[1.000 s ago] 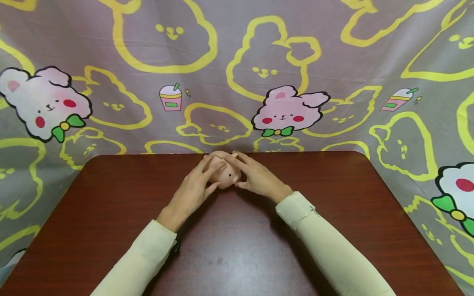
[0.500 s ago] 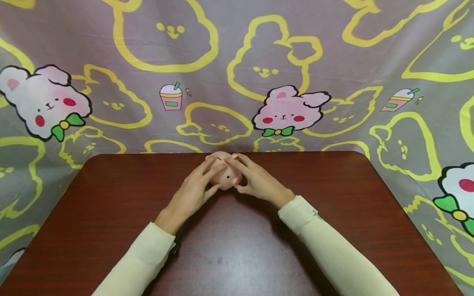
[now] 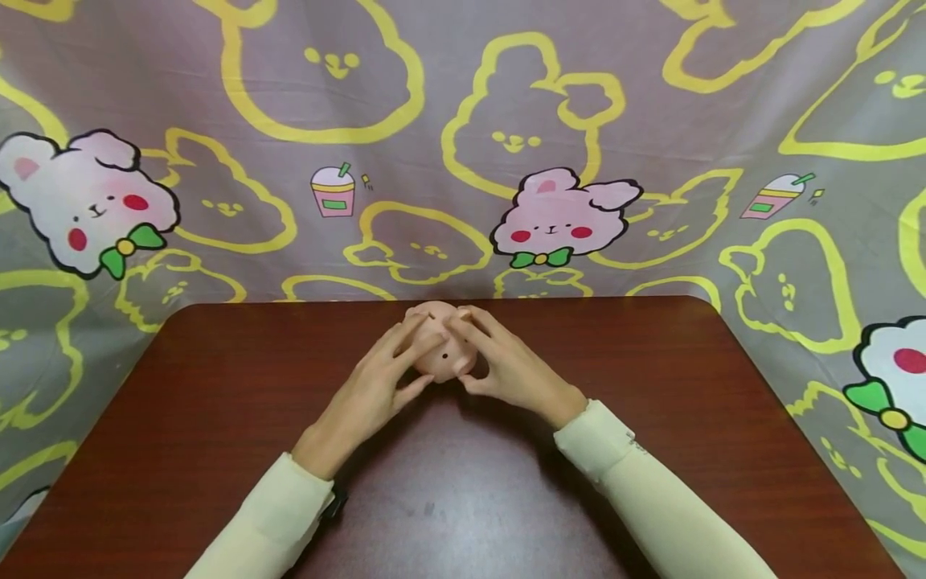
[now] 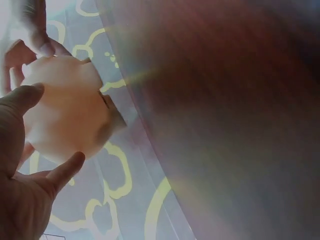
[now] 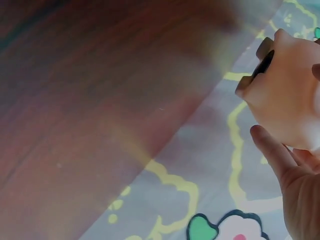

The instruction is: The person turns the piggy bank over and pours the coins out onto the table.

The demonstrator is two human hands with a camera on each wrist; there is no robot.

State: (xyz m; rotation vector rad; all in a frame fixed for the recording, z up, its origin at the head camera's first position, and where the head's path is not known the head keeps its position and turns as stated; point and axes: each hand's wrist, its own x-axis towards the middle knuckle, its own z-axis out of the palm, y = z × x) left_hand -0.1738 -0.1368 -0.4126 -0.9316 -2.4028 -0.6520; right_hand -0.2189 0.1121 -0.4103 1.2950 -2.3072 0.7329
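Observation:
A pale pink piggy bank (image 3: pixel 437 368) is between my two hands near the far edge of the table. My left hand (image 3: pixel 367 388) holds one side of it, fingers over the top and thumb low. My right hand (image 3: pixel 517 368) grips the other side near the snout. In the left wrist view, the piggy bank (image 4: pixel 70 112) shows its rounded body and stubby feet. The right wrist view shows the feet and a dark round patch on the underside of the piggy bank (image 5: pixel 285 95); these stand off the tabletop.
The dark reddish-brown table (image 3: pixel 217 418) has rounded far corners. Behind it and along both sides hangs a grey cloth (image 3: pixel 405 177) printed with yellow outlines and rabbit faces. Pale sleeves cover both forearms, and something dark shows at the left cuff (image 3: pixel 334 503).
Both hands have brought the piggy bank slightly nearer to me, away from the far table edge. The grip on it looks much the same.

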